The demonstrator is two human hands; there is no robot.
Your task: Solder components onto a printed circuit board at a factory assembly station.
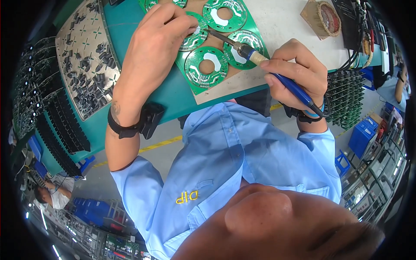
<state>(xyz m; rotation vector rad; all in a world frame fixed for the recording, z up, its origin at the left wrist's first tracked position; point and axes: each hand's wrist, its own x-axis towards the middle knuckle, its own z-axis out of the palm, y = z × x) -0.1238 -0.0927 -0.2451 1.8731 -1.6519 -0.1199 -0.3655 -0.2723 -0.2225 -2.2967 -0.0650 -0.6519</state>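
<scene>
Your right hand (299, 71) has its fingers closed around the iron (245, 50), which slants down to the left over the green board (206, 86). This board, with its several round sections, lies in front of you, on a brown sheet (236, 86) upon the tabletop (169, 102). The iron's tip is near the fingertips of your left hand (151, 47); I cannot tell if it touches the board. The left fingers are bent over the same round section (whether they pinch something small, I cannot tell). Your left hand covers part of the upper left sections, and the iron crosses over the right one.

To your left, just beside that forearm, is a tray (97, 37) with many loose black parts (95, 80). Farther left there are long black strips (65, 123). At the upper right stands a pot (325, 19) with a tan wall, well apart from the board, and near it hang dark cables (362, 41). Beyond the right wrist are stacked green boards (346, 97), and farther, blue bins (363, 136).
</scene>
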